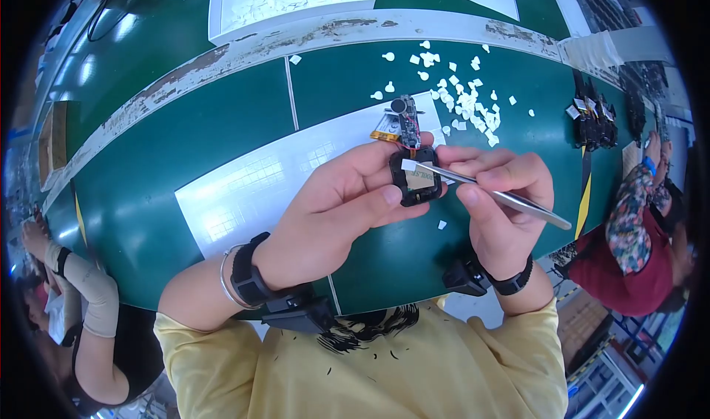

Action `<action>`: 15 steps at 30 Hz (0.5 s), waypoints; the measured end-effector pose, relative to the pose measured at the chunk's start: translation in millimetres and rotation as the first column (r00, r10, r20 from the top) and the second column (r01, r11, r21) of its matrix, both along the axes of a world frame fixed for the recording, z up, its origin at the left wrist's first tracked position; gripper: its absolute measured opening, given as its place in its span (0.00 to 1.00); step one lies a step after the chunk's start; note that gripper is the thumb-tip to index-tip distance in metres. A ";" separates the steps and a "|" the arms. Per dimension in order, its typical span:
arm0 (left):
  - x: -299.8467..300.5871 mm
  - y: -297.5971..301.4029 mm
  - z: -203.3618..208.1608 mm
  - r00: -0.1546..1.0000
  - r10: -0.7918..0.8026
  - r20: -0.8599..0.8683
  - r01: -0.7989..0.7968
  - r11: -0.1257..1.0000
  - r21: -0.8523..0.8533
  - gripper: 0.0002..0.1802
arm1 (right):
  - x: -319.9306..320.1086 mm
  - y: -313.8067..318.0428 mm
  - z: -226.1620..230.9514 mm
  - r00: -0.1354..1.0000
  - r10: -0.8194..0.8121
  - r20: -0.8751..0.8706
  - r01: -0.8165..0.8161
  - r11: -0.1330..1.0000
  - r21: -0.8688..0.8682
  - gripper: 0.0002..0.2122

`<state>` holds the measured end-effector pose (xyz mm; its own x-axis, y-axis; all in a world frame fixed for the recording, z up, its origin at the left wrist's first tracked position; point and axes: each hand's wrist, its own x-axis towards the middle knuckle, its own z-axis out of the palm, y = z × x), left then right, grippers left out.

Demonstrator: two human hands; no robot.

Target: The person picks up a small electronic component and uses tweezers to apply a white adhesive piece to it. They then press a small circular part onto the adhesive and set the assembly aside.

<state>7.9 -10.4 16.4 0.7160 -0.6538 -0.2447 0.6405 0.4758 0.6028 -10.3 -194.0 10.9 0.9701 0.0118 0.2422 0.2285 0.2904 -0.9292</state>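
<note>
Two hands working a small black housing with tweezers above a green workbench.

The left hand (347,197) grasps a small black housing (416,176) between thumb and fingers, holding it above the green workbench (185,145); a circuit board (407,119) and a flat yellow battery (385,134) hang from its far side by thin wires. The right hand (503,197) pinches metal tweezers (503,194), whose tips hold a small white pad (409,165) against the housing's top. Beyond, loose white pads (466,101) lie scattered on the bench, and black parts (592,119) sit at the far right.
</note>
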 end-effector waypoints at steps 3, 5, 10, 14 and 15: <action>-1.6 0.3 -4.1 0.997 -0.029 0.072 0.026 0.999 0.042 0.25 | -1.9 -1.8 1.9 0.999 -0.001 0.037 0.005 0.994 -0.112 0.11; -2.5 -1.5 -2.8 0.999 -0.005 0.045 0.005 1.000 0.011 0.24 | -1.9 -2.4 2.7 1.000 0.007 0.030 -0.003 0.988 -0.156 0.11; -3.5 -0.7 -1.1 0.998 0.015 0.061 -0.016 0.999 0.027 0.22 | -1.5 -4.9 3.2 0.999 0.024 0.025 -0.020 0.988 -0.154 0.10; -1.4 0.5 -3.9 0.994 -0.019 0.104 0.014 0.999 0.052 0.20 | 0.2 -7.4 2.4 0.998 0.048 0.026 -0.043 0.984 -0.172 0.10; -1.3 1.1 -4.9 0.992 -0.032 0.125 0.022 0.997 0.080 0.19 | 0.3 -7.5 2.8 0.999 0.048 0.024 -0.044 0.984 -0.171 0.10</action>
<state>6.6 -9.3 11.5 0.7265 -0.6560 -0.2045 0.5690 0.4074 0.7143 -10.1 -201.5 13.7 0.9605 0.0999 0.2597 0.2450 0.1388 -0.9595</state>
